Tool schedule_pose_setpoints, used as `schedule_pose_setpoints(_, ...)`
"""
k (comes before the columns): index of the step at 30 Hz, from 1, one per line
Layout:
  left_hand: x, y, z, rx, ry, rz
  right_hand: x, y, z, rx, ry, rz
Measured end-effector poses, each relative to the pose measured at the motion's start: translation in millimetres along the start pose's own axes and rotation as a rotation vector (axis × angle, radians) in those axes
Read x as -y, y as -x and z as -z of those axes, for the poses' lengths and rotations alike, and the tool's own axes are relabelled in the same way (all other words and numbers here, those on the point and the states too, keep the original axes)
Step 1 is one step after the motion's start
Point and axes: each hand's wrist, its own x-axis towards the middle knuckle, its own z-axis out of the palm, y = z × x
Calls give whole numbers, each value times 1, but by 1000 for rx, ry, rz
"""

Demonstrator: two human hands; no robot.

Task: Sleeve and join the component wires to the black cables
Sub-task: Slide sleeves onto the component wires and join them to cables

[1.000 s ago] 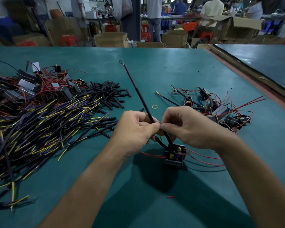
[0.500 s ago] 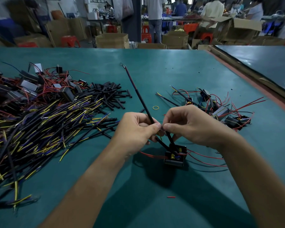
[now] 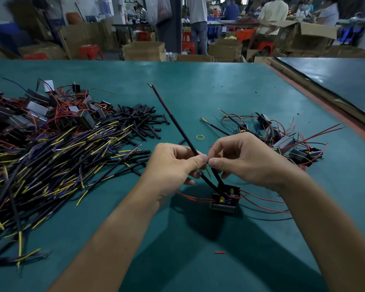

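A small black component (image 3: pixel 226 200) with red leads lies on the green table just below my hands. Two black sleeved wires rise from it toward my fingertips. My left hand (image 3: pixel 173 165) pinches a long black cable (image 3: pixel 173 121) that slants up and away to the left, its far end bare. My right hand (image 3: pixel 247 159) pinches a thin wire end right against the left thumb tip. The joint itself is hidden between the fingertips.
A big heap of black cables with yellow and purple ends (image 3: pixel 51 161) fills the left. Short black sleeves (image 3: pixel 139 121) lie behind it, with more components (image 3: pixel 36 110) beyond. Several wired components (image 3: pixel 287 144) sit at the right. A yellow rubber band (image 3: pixel 200 137) lies ahead.
Both hands have stayed pinched together at the same spot over the component. The view has tilted slightly, so everything sits a little lower in the picture.
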Motion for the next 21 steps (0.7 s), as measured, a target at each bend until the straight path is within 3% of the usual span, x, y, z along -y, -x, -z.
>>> schedule_pose_setpoints(4,-1,0,1,14,-7,40,3,1,-1,-29,122,45)
schedule_pose_setpoints(15,-2,1,-3,81,-57,75,6,2,-2,-69,3,38)
schedule_pose_setpoints(21,-1,3,-9,34,-90,12,9,3,-3,-113,28,37)
